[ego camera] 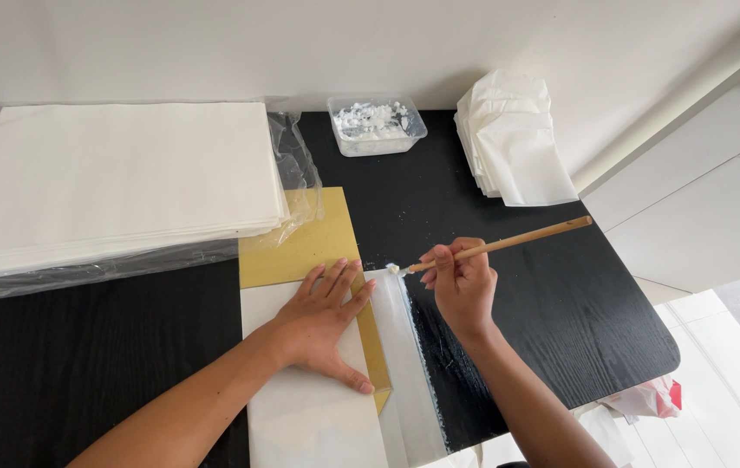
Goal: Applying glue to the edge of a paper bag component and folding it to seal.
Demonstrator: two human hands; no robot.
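My left hand (pixel 322 319) lies flat, fingers spread, on a folded white paper sheet (pixel 309 407) that covers a tan cardboard template (pixel 305 247). A narrow white paper flap (pixel 404 347) sticks out to the right of the template's edge. My right hand (pixel 461 282) grips a wooden-handled brush (pixel 508 243), whose white, paste-covered tip touches the top of that flap. The handle points up and to the right.
A black wooden table (pixel 560 295) carries a tall stack of white paper (pixel 118 178) on clear plastic wrap at the left, a clear tub of white paste (pixel 377 124) at the back, and a pile of folded white paper pieces (pixel 513 139). White cabinets stand at right.
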